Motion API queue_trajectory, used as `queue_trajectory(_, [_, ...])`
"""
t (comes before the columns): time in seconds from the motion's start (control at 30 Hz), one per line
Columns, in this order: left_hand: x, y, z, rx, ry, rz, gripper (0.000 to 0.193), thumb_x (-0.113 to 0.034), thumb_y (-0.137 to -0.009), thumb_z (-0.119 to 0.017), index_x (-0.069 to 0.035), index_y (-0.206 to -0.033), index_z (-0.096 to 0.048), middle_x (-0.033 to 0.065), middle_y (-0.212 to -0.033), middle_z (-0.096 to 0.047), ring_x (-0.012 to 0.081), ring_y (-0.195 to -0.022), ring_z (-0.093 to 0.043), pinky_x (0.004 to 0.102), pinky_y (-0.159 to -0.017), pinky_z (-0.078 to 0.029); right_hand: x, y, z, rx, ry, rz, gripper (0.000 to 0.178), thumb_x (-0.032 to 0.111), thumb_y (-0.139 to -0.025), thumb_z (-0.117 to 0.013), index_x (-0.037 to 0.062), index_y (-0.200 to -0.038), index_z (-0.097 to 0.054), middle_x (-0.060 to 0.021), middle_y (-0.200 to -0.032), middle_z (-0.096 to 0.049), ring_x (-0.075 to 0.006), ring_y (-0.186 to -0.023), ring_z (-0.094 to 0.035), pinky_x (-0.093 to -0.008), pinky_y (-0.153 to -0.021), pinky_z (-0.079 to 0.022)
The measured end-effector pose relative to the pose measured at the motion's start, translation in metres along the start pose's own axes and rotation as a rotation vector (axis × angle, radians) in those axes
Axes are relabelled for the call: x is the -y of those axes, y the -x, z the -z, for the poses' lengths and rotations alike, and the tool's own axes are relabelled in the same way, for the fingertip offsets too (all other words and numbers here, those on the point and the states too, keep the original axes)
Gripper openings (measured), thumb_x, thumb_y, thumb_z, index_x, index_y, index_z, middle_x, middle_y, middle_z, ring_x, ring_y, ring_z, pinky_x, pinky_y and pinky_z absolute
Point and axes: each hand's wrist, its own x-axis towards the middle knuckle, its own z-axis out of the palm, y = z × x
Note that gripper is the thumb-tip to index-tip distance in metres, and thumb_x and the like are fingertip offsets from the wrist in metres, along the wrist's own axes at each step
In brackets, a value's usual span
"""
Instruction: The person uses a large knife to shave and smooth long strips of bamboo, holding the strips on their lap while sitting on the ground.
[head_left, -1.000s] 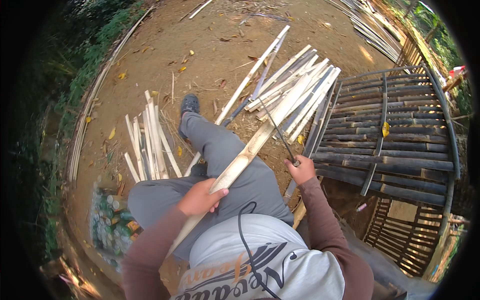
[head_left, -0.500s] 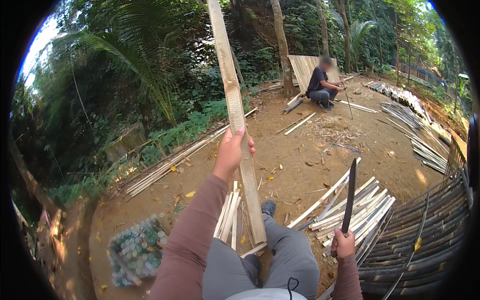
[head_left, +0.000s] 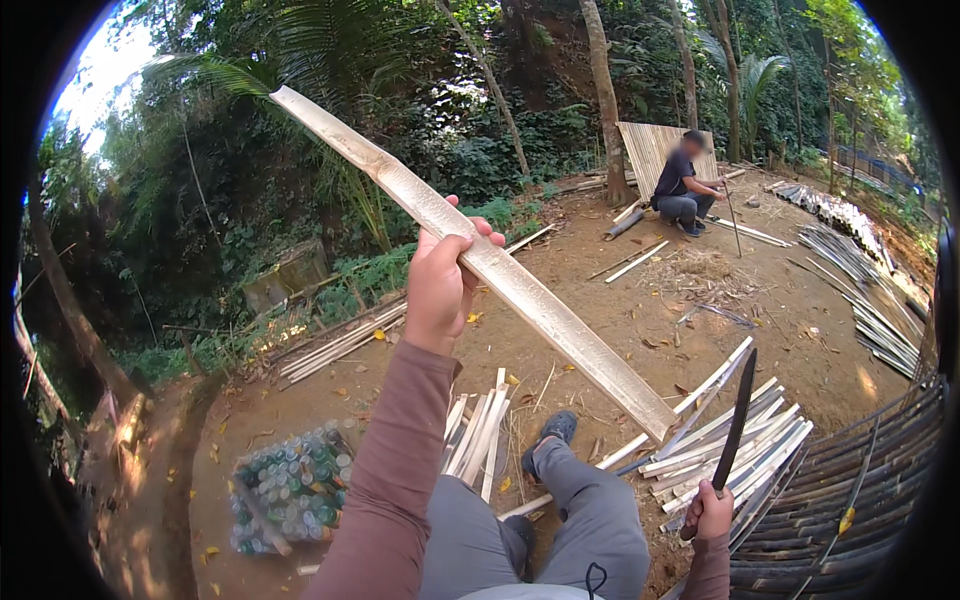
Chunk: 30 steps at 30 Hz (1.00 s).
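A long split bamboo strip [head_left: 560,325] slants across the middle, its pale hollow inner face toward me and a node ridge in its upper part. My left hand [head_left: 445,275] is closed around it near the middle, thumb on the inner face. The strip's upper end points to the far left, and its lower end hangs over the ground near my feet. In my right hand [head_left: 711,512], at the lower right, is a machete [head_left: 738,415] gripped by its handle, its dark blade pointing up. Blade and strip are apart.
Cut bamboo slats [head_left: 745,450] lie beside the machete, with more slats [head_left: 480,430] before my knees. A dark bamboo rack [head_left: 840,520] stands at right. Bottles [head_left: 290,490] lie at lower left. A person [head_left: 686,185] squats farther off by a slatted panel [head_left: 645,150].
The bamboo strip has turned from nearly upright to a slant, its top swinging left and its lower end right. My right hand, still holding the machete, appears slightly farther right and lower.
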Motion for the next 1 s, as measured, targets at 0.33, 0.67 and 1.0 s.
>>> queue_trajectory(0.33, [-0.009,0.004,-0.014,-0.038,-0.035,-0.072,0.063,-0.002,-0.100,-0.045,-0.002,-0.159,-0.024,0.0199,-0.127,-0.059,0.0295,-0.114,-0.067,0.0459,-0.099,-0.059,-0.004,0.003,0.007,0.017,-0.005,-0.017,0.029,0.027,-0.103,-0.070,0.0077,-0.088,-0.055,-0.0001,-0.056,-0.045,-0.0127,-0.039,-0.044,-0.0305,-0.036,-0.037])
queue_trajectory(0.67, [0.000,0.004,-0.002,-0.067,-0.072,-0.147,0.065,-0.007,-0.107,-0.049,0.000,-0.163,-0.018,0.0139,-0.127,-0.057,0.0239,-0.114,-0.067,0.0415,-0.093,-0.063,-0.005,0.007,0.004,0.023,0.010,-0.049,0.029,0.026,-0.102,-0.071,0.0068,-0.087,-0.056,0.0001,-0.057,-0.045,-0.0120,-0.041,-0.044,-0.0300,-0.038,-0.036])
queue_trajectory(1.0, [0.007,0.011,0.033,-0.170,-0.029,-0.213,0.065,-0.008,-0.107,-0.052,0.000,-0.162,-0.018,0.0141,-0.127,-0.058,0.0234,-0.113,-0.067,0.0384,-0.091,-0.063,-0.002,0.011,0.003,0.019,0.027,-0.076,0.030,0.026,-0.103,-0.070,0.0086,-0.086,-0.053,-0.0003,-0.057,-0.046,-0.0125,-0.042,-0.044,-0.0307,-0.039,-0.038])
